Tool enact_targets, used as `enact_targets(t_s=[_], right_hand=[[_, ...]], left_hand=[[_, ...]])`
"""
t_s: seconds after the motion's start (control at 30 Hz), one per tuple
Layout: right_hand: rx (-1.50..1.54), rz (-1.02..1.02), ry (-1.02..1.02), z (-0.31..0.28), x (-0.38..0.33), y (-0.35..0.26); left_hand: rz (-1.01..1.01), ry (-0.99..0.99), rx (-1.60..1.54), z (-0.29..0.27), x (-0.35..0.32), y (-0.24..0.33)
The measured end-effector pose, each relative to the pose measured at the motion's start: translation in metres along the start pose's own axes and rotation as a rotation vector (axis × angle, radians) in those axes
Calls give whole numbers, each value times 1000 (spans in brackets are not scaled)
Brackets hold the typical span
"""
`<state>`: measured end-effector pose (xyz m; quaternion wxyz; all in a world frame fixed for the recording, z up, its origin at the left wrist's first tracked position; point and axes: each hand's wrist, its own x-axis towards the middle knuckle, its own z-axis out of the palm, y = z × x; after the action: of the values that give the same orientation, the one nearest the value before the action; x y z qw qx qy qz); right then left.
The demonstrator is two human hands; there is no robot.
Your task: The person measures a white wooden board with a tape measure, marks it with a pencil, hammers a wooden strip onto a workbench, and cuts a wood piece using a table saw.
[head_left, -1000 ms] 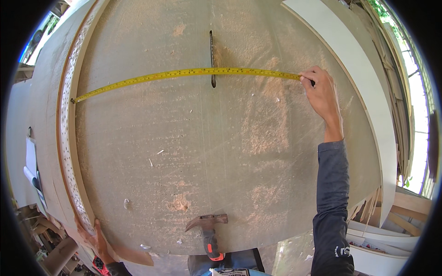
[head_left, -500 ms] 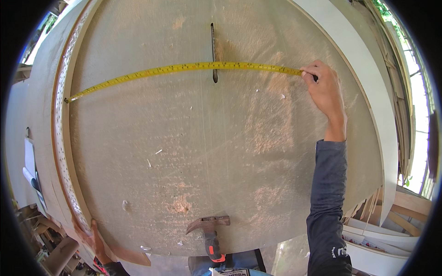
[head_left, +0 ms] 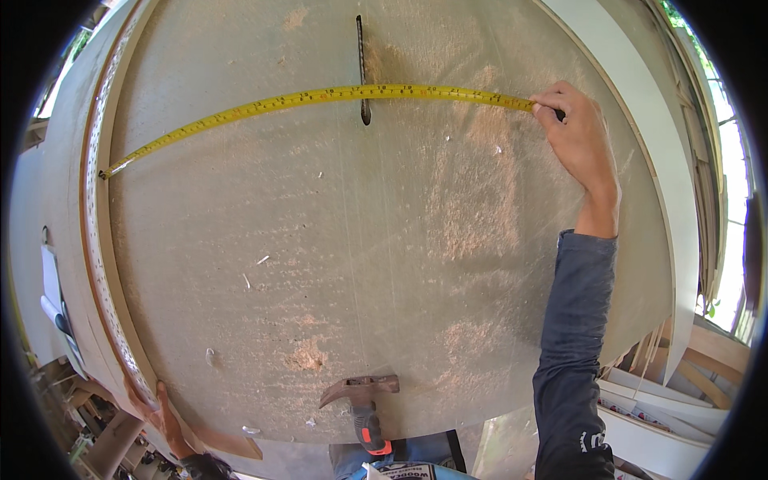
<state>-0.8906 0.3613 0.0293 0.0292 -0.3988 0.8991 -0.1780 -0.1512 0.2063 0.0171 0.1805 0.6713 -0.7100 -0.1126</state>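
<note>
Noted yellow tape measure [head_left: 352,94] stretched across upper frame, over dark slot [head_left: 359,48], end at speckled rail [head_left: 94,208], upper left; cannot confirm seating. Found pinched btwn thumb and fingers of R hand [head_left: 578,128], upper right. Saw L hand [head_left: 164,420] against rail's lower end, lower left; cannot tell how firmly pressed. Judged main risk: bad rdg, due to slant or sag in tape. Also poss.: snap-back if unhooked by excess pull, or rail shift under uneven L push. Flagged hammer [head_left: 364,392], lower centre: overhanging lower edge of tabletop [head_left: 392,272] w/ handle, so liable to drop if bumped.
</note>
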Motion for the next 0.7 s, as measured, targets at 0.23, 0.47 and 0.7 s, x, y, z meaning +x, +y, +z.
enact_targets(t_s=[0.23, 0.47, 0.7], right_hand=[[1, -8, 12, 1, 0, 0], [-34, -12, 2, 2, 1, 2], [-24, -9, -3, 0, 0, -4]], left_hand=[[21, -17, 31, -1, 1, -4], [20, -29, 15, -1, 1, -3], [7, -26, -1, 0, 1, -1]])
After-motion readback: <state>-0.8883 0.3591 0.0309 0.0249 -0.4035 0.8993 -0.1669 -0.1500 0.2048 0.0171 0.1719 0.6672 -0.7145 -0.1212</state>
